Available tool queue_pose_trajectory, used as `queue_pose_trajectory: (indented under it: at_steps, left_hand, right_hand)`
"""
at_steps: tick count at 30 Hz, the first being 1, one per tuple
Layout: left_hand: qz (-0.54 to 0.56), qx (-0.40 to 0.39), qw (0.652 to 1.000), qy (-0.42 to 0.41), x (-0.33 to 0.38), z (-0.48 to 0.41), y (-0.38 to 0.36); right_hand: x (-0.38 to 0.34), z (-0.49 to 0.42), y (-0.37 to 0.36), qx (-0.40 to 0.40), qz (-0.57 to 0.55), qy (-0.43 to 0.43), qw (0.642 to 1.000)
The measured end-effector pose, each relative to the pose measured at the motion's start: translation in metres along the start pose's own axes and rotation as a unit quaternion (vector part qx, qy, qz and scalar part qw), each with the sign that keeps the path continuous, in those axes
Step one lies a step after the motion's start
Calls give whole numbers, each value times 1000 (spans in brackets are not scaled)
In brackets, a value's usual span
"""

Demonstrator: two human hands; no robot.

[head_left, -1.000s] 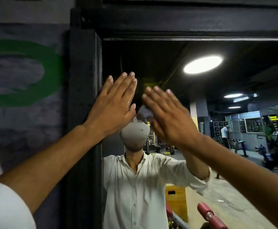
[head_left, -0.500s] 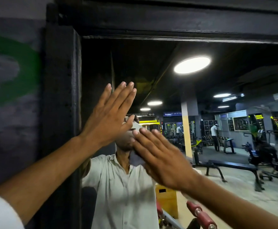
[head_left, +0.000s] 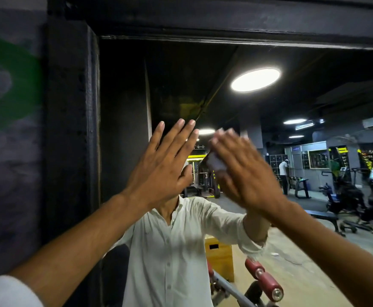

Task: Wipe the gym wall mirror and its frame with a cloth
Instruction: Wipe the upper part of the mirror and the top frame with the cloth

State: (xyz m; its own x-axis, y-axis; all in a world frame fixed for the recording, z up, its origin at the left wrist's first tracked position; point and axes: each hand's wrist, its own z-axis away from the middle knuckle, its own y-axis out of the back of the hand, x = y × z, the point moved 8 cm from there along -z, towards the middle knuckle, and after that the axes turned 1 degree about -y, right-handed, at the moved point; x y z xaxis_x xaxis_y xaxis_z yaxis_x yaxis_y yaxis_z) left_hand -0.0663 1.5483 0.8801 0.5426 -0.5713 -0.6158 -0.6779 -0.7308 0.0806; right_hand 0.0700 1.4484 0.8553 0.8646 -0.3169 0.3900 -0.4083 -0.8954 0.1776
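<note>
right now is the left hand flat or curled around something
Flat. The left hand has straight fingers, palm toward the mirror, and holds nothing; the pale cloth is under the right hand.

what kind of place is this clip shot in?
A gym, most likely: the wall mirror reflects a bench, exercise machines and red roller pads.

The right hand [head_left: 245, 171] was motion-blurred. The cloth [head_left: 214, 161] beneath it showed only as a pale patch. The left hand [head_left: 161, 167] hid the reflected head. The mirror [head_left: 123, 107] ran off the right and bottom edges, and the frame [head_left: 70, 129] ran off the top.
</note>
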Motion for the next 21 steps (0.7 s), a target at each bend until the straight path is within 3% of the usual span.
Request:
queue_pose_trajectory:
  at_steps: [4, 6, 8, 10, 12, 13, 18, 21]
  left_hand:
    - [4, 1, 1000, 17, 1, 4, -1]
    - [10, -7, 1000, 25, 4, 11, -3]
    - [21, -17, 999, 25, 8, 21, -3]
    - [27, -24, 999, 19, 11, 32, -1]
    - [23, -39, 999, 12, 11, 45, 2]
    - [21, -48, 999, 11, 10, 54, 3]
    - [-21, -99, 995, 14, -5, 117, 7]
    - [-40, -105, 993, 20, -11, 148, 14]
  right_hand:
    - [31, 7, 16, 101, -59, -194, 974]
    - [1, 23, 5, 101, -81, -225, 966]
    - [-48, 46, -13, 45, -88, -154, 983]
    - [-93, 74, -26, -20, -67, -12, 997]
    - [-100, 85, -26, -48, -17, 96, 994]
    - [-93, 80, -24, -47, 2, 107, 993]
    - [-65, 28, -10, 46, -75, -110, 990]
    - [-129, 44, -30, 21, -104, -58, 993]
